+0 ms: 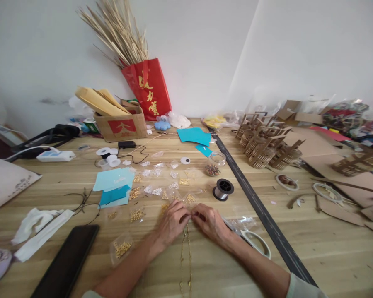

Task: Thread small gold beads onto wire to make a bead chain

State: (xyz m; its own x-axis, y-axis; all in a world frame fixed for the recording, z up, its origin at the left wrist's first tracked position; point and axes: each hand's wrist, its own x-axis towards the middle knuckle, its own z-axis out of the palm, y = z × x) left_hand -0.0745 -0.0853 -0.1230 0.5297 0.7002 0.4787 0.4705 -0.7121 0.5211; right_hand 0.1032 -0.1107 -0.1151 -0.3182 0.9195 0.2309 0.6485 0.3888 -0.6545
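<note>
My left hand (173, 220) and my right hand (210, 223) rest on the wooden table (205, 265), fingertips pinched together and meeting at the top end of a strand of gold beads (185, 256). The strand runs from my fingers down toward me. What exactly sits between the fingertips is too small to see. Several small clear bags of gold beads (136, 215) lie just beyond and left of my hands. A spool of thin wire (223, 189) stands past my right hand.
A dark phone (69, 261) lies at the near left, white cloth (40, 231) beside it. Turquoise paper (114, 185), a small bead jar (212, 169), a tape roll (257, 242), a cardboard box (121, 124), a red bag (147, 89) and cardboard models (264, 145) surround the area.
</note>
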